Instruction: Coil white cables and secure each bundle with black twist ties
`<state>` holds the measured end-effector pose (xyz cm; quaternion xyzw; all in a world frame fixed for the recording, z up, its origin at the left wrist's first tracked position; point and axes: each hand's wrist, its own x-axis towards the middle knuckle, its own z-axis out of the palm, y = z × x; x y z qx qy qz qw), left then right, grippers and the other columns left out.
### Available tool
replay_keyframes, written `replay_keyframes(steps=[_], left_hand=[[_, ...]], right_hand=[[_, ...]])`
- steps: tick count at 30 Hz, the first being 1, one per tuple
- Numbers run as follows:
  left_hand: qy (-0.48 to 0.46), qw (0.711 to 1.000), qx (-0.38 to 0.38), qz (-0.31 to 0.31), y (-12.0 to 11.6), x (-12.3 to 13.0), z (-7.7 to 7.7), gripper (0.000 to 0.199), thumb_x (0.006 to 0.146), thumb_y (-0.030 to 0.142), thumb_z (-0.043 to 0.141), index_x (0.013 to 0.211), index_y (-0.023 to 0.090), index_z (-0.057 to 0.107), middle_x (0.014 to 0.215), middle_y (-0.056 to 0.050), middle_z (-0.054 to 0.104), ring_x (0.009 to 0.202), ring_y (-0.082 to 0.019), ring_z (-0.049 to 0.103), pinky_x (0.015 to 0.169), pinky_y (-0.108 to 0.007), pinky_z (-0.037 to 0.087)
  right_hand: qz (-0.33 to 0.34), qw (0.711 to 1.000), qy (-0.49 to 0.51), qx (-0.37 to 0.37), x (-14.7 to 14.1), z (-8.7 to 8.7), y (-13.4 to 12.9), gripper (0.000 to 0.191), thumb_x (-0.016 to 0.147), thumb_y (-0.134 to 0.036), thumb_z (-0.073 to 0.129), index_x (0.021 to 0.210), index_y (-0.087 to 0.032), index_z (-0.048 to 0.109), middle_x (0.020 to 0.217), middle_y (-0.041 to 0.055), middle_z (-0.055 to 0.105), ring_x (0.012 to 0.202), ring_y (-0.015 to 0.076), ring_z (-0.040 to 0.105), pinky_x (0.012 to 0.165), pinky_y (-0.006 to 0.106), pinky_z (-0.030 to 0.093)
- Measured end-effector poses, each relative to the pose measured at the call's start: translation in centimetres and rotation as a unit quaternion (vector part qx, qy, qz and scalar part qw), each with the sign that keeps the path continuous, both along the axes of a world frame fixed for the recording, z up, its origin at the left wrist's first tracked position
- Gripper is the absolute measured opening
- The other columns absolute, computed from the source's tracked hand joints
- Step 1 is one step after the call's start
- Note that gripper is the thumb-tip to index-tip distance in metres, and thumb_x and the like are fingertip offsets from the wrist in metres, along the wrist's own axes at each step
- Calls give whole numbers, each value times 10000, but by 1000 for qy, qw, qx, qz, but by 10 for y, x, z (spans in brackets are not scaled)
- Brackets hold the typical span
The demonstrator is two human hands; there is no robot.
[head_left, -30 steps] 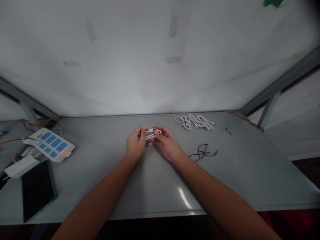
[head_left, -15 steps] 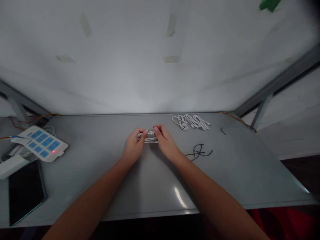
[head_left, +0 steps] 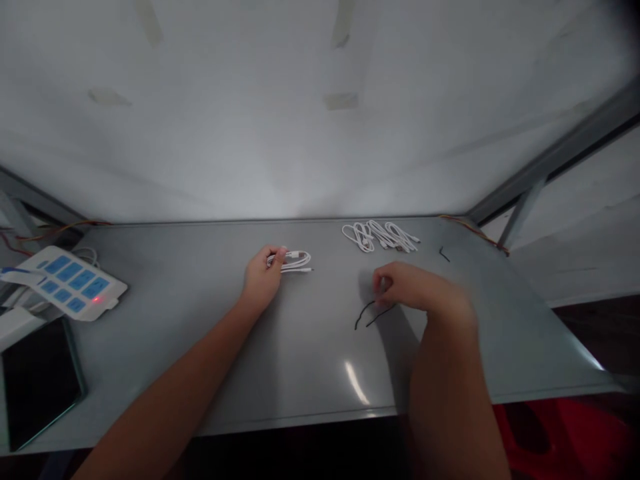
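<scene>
Coiled in a loose bundle, a white USB cable (head_left: pixel 299 260) is pinched at its left end by my left hand (head_left: pixel 263 279). The cable's plug ends point right, beyond my fingers. My right hand (head_left: pixel 400 285) is bent down at the black twist ties (head_left: pixel 364 313), its thumb and fingers closed on a tie. Two dark ends stick out below the fingertips; the other parts are hidden under the hand, and the right arm is smeared by motion.
Several coiled white cables (head_left: pixel 383 237) lie near the table's back edge. A single black tie (head_left: pixel 445 254) is right of them. At the left are a power strip (head_left: pixel 80 283) and a dark-screened tablet (head_left: pixel 43 383). A red stool (head_left: pixel 560 437) stands below the front edge.
My right hand has left the white cable and moved right to the black ties. My left hand still holds the cable. The view has shifted slightly.
</scene>
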<state>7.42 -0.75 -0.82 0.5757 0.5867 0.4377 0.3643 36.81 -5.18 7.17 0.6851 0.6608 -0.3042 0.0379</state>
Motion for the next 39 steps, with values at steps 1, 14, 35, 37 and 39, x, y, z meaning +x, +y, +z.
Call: replay_keyframes(steps=[1, 14, 35, 37, 39], left_hand=[[-3, 1000, -1, 1, 0, 0, 0, 315, 935, 500, 567, 869, 215, 683, 693, -6, 640, 637, -164, 564, 611, -261, 411], [-84, 996, -24, 3, 0, 2, -3, 303, 952, 495, 585, 881, 201, 601, 748, -9, 655, 538, -114, 520, 513, -231, 420], [-461, 855, -198, -129, -25, 19, 9, 295, 811, 321, 819, 1007, 149, 681, 994, -83, 675, 722, -106, 540, 555, -212, 389], [-451, 860, -192, -139, -26, 19, 11, 294, 808, 340, 821, 994, 141, 709, 993, -91, 685, 730, -109, 545, 557, -206, 385], [-424, 878, -179, -130, -26, 18, 12, 293, 817, 378, 810, 962, 137, 726, 936, -82, 690, 714, -110, 546, 561, -202, 384]], right_hand=[[19, 1000, -16, -13, -9, -2, 2, 161, 617, -61, 801, 651, -208, 746, 591, -8, 632, 543, 138, 538, 542, 273, 335], [113, 993, 21, 16, -46, -24, 10, 143, 688, -88, 699, 652, -213, 760, 647, 21, 700, 579, 148, 571, 576, 270, 350], [-17, 905, 270, 327, -122, -61, 16, 117, 879, -132, 492, 861, -200, 585, 915, 80, 684, 817, 204, 614, 744, 304, 435], [-52, 884, 341, 314, -124, -64, 15, 71, 866, -175, 543, 848, -206, 604, 872, 61, 705, 784, 196, 622, 730, 306, 452], [-88, 866, 400, 288, -125, -68, 17, 42, 853, -224, 595, 876, -208, 627, 870, 52, 731, 773, 192, 635, 723, 308, 474]])
